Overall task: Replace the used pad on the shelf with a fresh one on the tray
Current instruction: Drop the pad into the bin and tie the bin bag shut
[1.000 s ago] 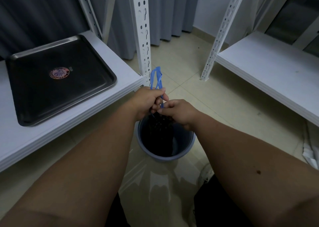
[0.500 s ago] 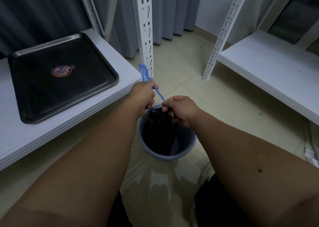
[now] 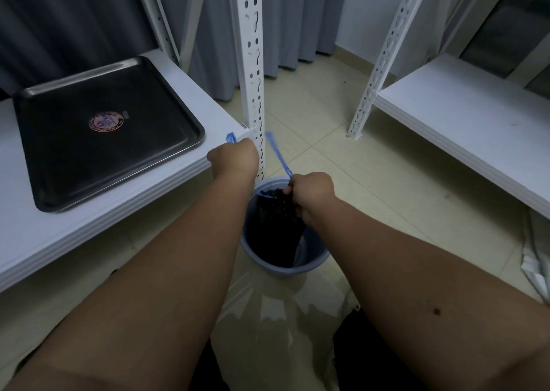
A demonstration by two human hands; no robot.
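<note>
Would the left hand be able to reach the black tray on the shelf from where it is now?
Probably yes: the left hand is at the shelf's corner and the tray lies just beyond with nothing between, but the hand grips a blue drawstring it would have to release first.

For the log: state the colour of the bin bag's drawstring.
Blue drawstring, on a black bag; the head view, the only one, shows it.

One tray (image 3: pixel 166 158), one bin (image 3: pixel 285 267), two shelves (image 3: pixel 464 122).

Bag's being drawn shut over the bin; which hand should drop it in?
Right. The right hand grips the black bag neck directly over the blue bin, while the left hand pulls the blue drawstring out by the shelf.
</note>
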